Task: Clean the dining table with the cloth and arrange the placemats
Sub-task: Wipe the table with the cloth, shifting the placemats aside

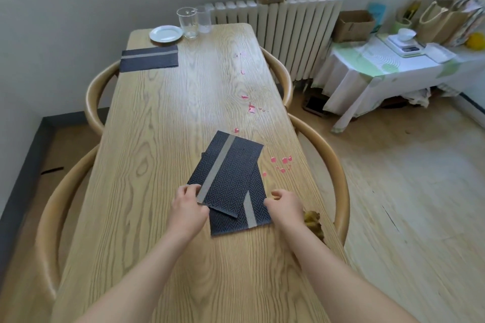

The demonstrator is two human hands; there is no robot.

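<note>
Two dark herringbone placemats with a grey stripe overlap near the middle of the wooden dining table (157, 139). The upper placemat (231, 165) lies askew over the lower placemat (252, 220). My left hand (187, 207) pinches the near left edge of the upper placemat. My right hand (284, 204) hovers at the right edge of the lower one with its fingers loosely curled and holding nothing. A third placemat (149, 59) lies flat at the far left. A yellow cloth (313, 221) sits by the right table edge, partly hidden by my right forearm.
Pink spill spots (283, 162) dot the right side of the table. A white plate (165, 33) and two glasses (187, 22) stand at the far end. Wooden chairs (338, 178) flank both sides. A radiator (288, 23) and a covered side table (380, 71) stand beyond.
</note>
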